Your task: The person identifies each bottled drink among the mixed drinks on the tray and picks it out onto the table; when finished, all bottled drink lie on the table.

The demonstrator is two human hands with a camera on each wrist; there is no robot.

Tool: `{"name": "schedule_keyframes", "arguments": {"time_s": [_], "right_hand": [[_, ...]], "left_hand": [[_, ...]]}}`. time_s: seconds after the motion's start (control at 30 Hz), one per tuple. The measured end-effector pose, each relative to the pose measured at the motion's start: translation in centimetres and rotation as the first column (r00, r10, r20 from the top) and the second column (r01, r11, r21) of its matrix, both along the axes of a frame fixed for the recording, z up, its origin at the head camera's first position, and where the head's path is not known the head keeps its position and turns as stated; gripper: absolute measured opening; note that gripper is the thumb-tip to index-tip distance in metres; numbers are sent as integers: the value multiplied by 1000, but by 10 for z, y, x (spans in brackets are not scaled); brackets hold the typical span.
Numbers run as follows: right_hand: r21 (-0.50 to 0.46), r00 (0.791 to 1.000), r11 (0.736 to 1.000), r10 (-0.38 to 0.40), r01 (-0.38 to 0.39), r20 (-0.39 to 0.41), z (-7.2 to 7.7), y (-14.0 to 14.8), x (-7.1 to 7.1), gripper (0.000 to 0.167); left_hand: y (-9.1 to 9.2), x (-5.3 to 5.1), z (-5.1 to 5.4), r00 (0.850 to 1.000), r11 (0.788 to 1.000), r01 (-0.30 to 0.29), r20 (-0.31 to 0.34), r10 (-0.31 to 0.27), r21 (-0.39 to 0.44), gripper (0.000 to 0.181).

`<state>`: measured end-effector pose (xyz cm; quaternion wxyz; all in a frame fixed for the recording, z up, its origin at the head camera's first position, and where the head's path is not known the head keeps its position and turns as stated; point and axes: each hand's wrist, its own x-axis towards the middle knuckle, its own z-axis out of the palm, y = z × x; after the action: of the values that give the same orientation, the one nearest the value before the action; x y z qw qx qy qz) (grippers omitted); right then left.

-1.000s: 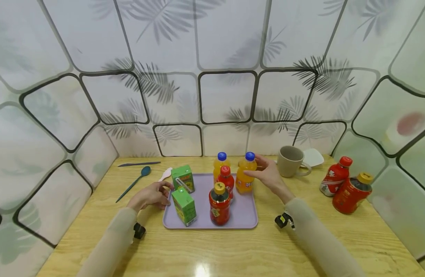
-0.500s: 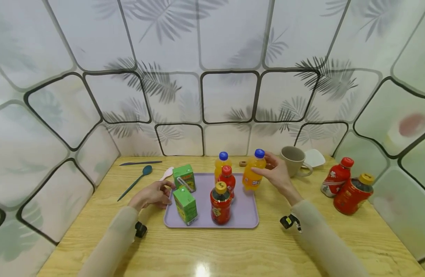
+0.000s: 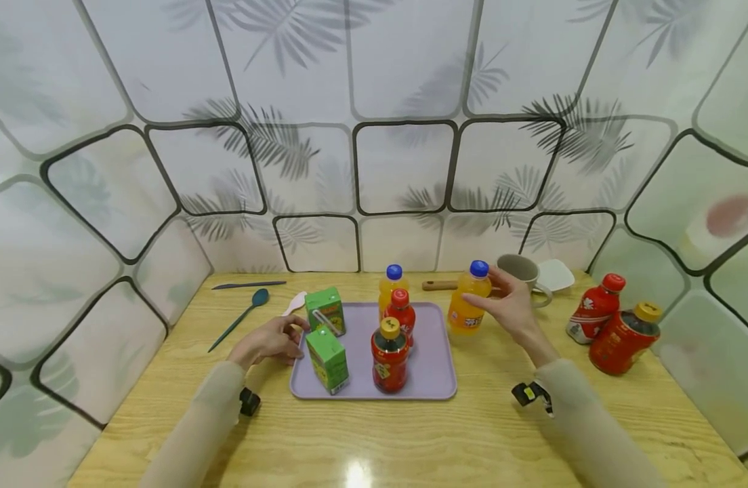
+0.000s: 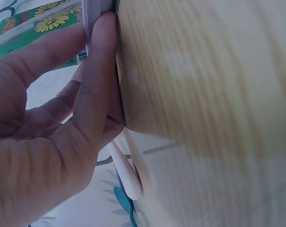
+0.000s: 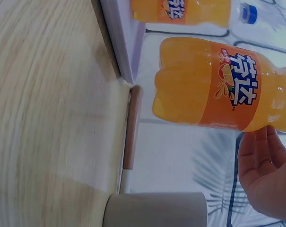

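Observation:
My right hand (image 3: 513,303) grips an orange soda bottle (image 3: 469,301) with a blue cap, just off the right edge of a lilac tray (image 3: 431,379). In the right wrist view the bottle (image 5: 209,85) hangs above the tabletop, its base apart from the wood. At the tray's left rim my left hand (image 3: 276,340) pinches the edge; the left wrist view has the thumb and a finger on either side of the rim (image 4: 88,23). Green juice boxes (image 3: 326,362) stand on the tray by that hand. Another orange soda bottle (image 3: 392,285) and two red bottles (image 3: 389,359) share the tray.
A beige mug (image 3: 517,270) and a white dish (image 3: 555,276) stand behind my right hand, near a wooden handle (image 3: 440,285). Red bottles (image 3: 624,339) are at the far right. A teal spoon (image 3: 240,318), a dark knife (image 3: 248,285) and a pale utensil (image 3: 295,303) lie left.
My right hand has lifted the orange soda bottle off the tray and carried it right, past the tray's edge. More of the wooden handle shows. The left hand has stayed at the rim.

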<state>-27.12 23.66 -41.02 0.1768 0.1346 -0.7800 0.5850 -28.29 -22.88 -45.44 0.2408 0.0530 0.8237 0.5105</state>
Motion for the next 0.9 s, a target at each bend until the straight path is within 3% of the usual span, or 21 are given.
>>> {"name": "schedule_keyframes", "arguments": {"time_s": [0.5, 0.9], "right_hand": [[28, 999, 998, -51, 51, -6, 1, 35, 15, 54], [123, 980, 979, -175, 162, 97, 3, 62, 27, 61]], "left_hand": [[1, 1, -1, 999, 999, -32, -12, 32, -21, 50], [0, 1, 1, 1000, 1000, -4, -6, 4, -15, 52]]}}
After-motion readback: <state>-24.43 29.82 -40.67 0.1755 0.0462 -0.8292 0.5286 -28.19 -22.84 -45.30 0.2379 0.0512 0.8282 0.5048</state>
